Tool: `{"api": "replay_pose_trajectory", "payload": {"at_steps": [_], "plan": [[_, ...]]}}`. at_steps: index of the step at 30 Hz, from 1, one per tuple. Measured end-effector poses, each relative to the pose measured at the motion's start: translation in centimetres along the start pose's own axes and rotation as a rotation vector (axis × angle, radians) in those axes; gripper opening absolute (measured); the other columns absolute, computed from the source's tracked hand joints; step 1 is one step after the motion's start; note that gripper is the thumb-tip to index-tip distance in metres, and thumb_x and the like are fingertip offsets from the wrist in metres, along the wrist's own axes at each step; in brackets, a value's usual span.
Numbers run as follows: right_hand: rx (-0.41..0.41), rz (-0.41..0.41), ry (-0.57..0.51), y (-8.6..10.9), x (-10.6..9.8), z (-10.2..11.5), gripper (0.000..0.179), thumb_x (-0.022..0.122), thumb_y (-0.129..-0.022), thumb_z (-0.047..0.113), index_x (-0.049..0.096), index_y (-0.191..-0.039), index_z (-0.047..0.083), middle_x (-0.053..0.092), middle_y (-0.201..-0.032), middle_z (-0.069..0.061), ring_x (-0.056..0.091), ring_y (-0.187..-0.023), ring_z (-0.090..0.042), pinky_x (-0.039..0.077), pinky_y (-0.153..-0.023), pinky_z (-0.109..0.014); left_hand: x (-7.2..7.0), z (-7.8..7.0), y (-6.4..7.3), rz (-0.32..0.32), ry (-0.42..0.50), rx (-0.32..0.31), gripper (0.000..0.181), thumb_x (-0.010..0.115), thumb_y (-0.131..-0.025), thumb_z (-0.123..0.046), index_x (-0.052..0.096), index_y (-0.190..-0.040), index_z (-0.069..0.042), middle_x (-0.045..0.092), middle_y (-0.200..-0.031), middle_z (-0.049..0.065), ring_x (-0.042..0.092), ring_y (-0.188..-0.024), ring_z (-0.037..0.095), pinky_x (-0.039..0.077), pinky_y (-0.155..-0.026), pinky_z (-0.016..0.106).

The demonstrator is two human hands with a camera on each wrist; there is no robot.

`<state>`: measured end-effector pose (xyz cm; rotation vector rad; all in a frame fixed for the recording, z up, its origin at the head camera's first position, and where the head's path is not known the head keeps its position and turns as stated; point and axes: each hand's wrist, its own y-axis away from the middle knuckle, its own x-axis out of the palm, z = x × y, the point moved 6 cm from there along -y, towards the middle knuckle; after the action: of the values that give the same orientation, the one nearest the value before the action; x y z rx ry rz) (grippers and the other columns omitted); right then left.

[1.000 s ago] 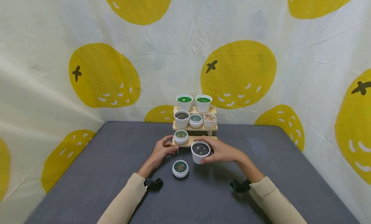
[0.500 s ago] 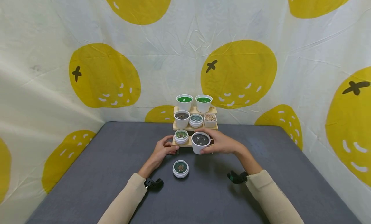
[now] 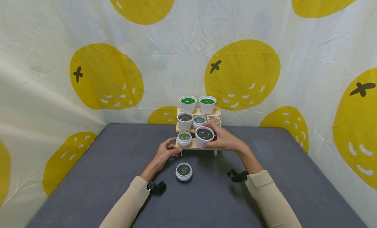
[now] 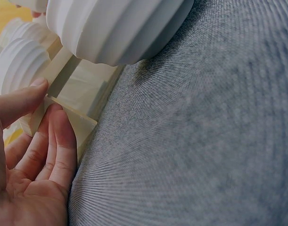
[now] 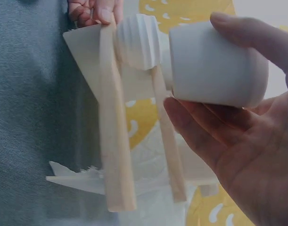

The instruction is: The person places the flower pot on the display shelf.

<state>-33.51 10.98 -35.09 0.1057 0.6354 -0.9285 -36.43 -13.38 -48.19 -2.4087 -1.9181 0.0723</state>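
My right hand holds a smooth white cup with dark filling, thumb on one side and fingers on the other. The cup is over the lowest tier of a small wooden tiered stand. In the right wrist view a gap shows between the cup and the front board. My left hand pinches the left end of that tier, thumb above and fingers below, as the left wrist view shows. Beside it on the tier sits a ridged white jar with a green top.
Another ridged white jar stands on the grey table in front. The middle tier bears a dark-filled cup, a small ridged jar and a square tub. Two green-filled cups stand on the top tier.
My right hand has moved the dark-filled cup away from me and up, from in front of the stand to over its lowest tier. The left hand stays in place.
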Motion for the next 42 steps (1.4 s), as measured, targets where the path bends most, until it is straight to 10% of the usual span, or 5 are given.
{"api": "replay_pose_trajectory", "payload": {"at_steps": [16,42], "plan": [[0.052,-0.245,0.125,-0.8,1.2,-2.3,0.077,0.089,-0.08,0.016,0.044,-0.141,0.001,0.062,-0.133,-0.02,0.064,-0.116,-0.03,0.052,-0.096,-0.039,0.0,0.1,-0.2,0.005,-0.015,-0.003,0.072,0.08,-0.089,-0.009,0.046,-0.152,-0.007,0.071,-0.083,-0.003,0.067,-0.076,0.012,0.06,-0.071,0.026],[0.142,-0.347,0.168,-1.0,2.1,-3.1,0.077,0.092,-0.076,0.011,0.043,-0.136,0.004,0.065,-0.125,-0.023,0.071,-0.111,-0.035,0.06,-0.091,-0.046,-0.1,0.1,-0.1,0.012,0.006,-0.008,0.071,0.079,-0.089,-0.008,0.046,-0.152,-0.005,0.07,-0.082,-0.003,0.067,-0.076,0.012,0.059,-0.07,0.026]]}}
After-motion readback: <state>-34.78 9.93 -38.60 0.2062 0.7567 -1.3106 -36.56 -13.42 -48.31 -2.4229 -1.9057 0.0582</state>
